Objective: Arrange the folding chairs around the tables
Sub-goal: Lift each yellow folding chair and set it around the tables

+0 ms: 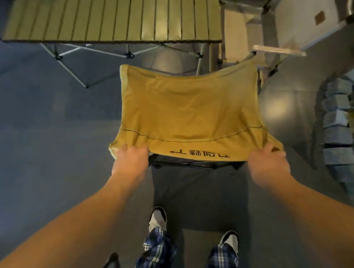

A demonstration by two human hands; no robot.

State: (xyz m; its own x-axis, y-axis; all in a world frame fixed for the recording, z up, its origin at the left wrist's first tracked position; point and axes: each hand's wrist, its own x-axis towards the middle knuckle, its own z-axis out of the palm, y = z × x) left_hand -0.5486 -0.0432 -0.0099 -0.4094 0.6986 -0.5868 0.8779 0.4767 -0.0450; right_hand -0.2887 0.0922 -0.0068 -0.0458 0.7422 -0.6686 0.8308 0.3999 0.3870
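Mustard Cloth, Olive Slats, Blue Plaid

The folding chair (186,113) is showing a mustard-yellow fabric, crossed by a thin dark seam line and carrying dark printed characters near its closer edge, over a black frame. The slatted table (115,12) is wearing an olive-gold top striped by dark gaps between its slats, with silver-grey legs crossing beneath. The floor (45,145) is reading as dull blue-grey. The trousers (157,256) are showing a blue and white plaid, and the shoes (157,218) are looking white with black toes. The paving stones (337,132) are appearing grey.
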